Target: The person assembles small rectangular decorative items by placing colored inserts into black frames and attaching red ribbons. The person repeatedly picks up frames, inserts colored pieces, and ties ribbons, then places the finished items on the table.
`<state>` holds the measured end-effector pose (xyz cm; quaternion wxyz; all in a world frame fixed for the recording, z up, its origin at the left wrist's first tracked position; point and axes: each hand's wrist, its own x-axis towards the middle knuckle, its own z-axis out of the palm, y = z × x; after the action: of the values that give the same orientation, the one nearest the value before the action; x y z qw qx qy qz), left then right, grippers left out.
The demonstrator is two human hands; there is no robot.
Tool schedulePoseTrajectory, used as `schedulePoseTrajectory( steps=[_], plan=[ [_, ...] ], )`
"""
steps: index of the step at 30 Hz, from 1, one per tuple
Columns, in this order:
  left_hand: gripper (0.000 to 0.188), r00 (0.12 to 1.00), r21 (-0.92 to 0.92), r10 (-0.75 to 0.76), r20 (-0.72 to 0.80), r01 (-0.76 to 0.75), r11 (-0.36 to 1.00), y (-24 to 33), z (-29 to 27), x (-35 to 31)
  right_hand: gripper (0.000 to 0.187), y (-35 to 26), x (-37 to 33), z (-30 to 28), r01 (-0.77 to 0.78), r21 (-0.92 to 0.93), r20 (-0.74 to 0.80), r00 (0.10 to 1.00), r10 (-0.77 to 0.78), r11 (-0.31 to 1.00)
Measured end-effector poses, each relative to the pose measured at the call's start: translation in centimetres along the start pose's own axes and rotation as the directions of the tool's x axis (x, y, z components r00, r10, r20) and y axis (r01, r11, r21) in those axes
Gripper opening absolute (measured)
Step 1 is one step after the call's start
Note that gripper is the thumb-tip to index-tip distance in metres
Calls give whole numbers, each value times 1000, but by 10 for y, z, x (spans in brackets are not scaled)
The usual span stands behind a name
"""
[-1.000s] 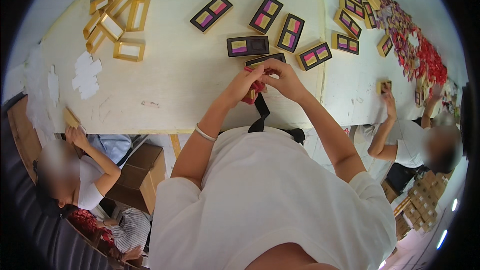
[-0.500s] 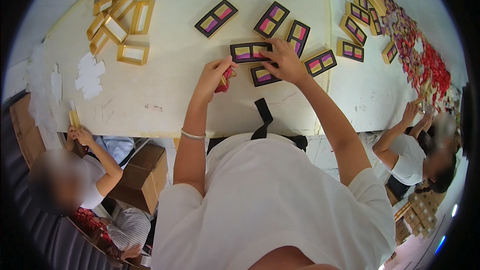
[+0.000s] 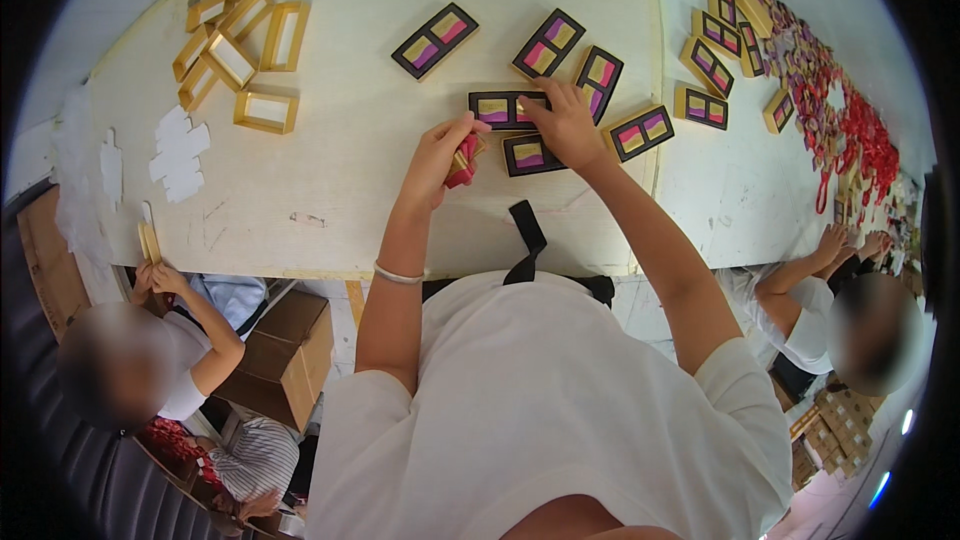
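My left hand (image 3: 442,158) is closed around a small stack of red, pink and gold packets (image 3: 463,162), held just left of a black-and-gold two-compartment box (image 3: 485,110). Over that box's right compartment, my right hand (image 3: 566,122) pinches a small pink-and-gold packet (image 3: 523,108) with its fingertips. The left compartment shows a gold and purple packet. Just below lies another such box (image 3: 527,154), its right end partly covered by my right hand. More filled boxes surround them: one (image 3: 549,43) above, one (image 3: 599,80) behind my right hand, and one (image 3: 640,133) to its right.
A filled box (image 3: 435,41) lies farther left. Empty gold frames (image 3: 231,58) are piled at the far left, near white paper cut-outs (image 3: 180,153). Filled boxes (image 3: 707,107) and a heap of red-ribboned packets (image 3: 850,120) sit at right. Co-workers sit at both sides.
Both my hands and the middle box have shifted slightly; my left hand moved right with its packets. Nearby boxes were nudged a little. The co-worker at right leaned and moved their hands.
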<state>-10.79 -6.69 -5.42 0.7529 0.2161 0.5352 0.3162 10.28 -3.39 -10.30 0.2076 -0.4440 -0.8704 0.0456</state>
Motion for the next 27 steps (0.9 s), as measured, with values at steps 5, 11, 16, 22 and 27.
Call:
schedulePoseTrajectory(
  steps=[5, 11, 16, 22, 27],
  plan=[
    [38, 997, -107, 38, 69, -31, 994, 4, 6, -1, 28, 4, -13, 23, -13, 6, 14, 1000, 13, 1000],
    [36, 992, -170, 93, 85, -77, 982, 10, 17, -6, 21, -38, 9, -25, -380, 639, 90, 900, 426, 669],
    [32, 987, -52, 155, 39, -153, 987, -2, 43, -9, 17, -71, -17, -31, -505, 858, 374, 741, 558, 96],
    [29, 985, 3, 6, 170, -7, 1000, -15, 41, -14, 12, -55, -34, -56, -480, 875, 413, 661, 627, -70],
    [24, 953, 381, -106, 284, -11, 925, -27, 42, -12, 16, -51, -43, -67, -562, 698, 405, 821, 402, 444]
  ],
)
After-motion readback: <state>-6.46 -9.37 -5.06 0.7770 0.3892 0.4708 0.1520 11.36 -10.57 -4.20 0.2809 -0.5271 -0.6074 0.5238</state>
